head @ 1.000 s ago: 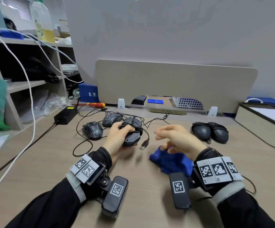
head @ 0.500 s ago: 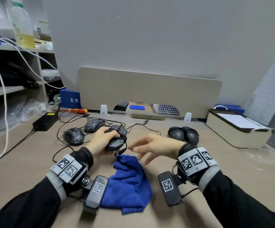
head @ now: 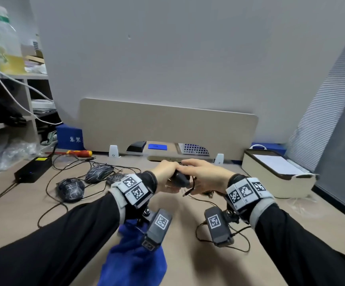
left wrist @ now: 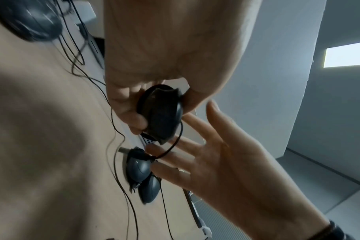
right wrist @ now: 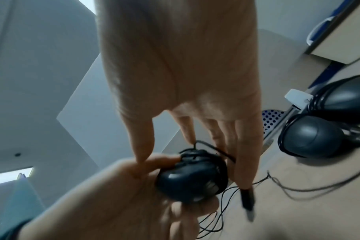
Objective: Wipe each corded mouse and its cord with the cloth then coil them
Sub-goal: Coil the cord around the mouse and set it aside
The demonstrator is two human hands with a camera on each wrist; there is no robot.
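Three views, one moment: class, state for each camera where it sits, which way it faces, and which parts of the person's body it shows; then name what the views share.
Head: worn on the head, facing forward and down over the beige desk; shows both sleeves, left hand and right hand.
Left wrist: faces along the left hand at the black corded mouse; the right hand shows too.
Right wrist: faces along the right hand toward the mouse; the left hand shows too.
Shared: the held mouse, both hands.

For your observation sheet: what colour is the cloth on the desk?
Blue. The cloth shows best in the head view, lying under the left forearm.
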